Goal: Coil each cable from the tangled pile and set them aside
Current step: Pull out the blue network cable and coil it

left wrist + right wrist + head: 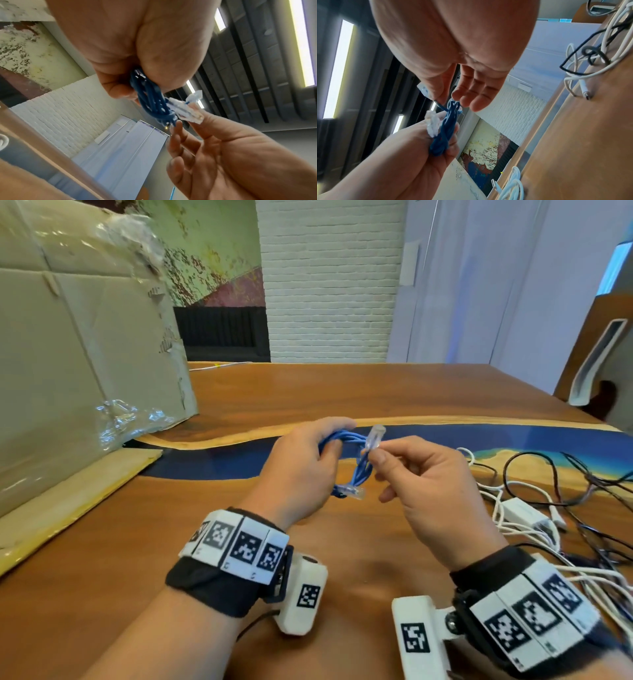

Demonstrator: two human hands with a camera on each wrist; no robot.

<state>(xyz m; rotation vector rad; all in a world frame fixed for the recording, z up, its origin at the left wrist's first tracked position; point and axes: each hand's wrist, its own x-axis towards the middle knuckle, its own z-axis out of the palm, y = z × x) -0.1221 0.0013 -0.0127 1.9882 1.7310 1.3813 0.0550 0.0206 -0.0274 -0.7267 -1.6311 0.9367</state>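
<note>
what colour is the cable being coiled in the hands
Blue cable with clear plastic plugs; the head view shows it best.

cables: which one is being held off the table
The blue cable, bunched in the left hand, its clear plug pinched by the right hand; the white and black cables lie on the table.

A: State the finish of the cable gripped in the left hand (301, 470).

B: The blue cable (346, 440) has a smooth, slightly glossy plastic jacket. Its end plug (375, 436), pinched by the right hand (435, 491), is clear, glossy plastic.

A: And the surface beneath both hands?

B: The worktop (171, 542) is polished wood, smooth and semi-glossy, with a glossy dark blue inlay (219, 460) just beyond the hands.

A: Left of the left hand?

B: A cardboard box (68, 354), matt brown, with wrinkled glossy clear tape (126, 419).

A: Right of the right hand?

B: The tangled pile (548, 508): smooth white and matt black plastic-jacketed cables.
</note>
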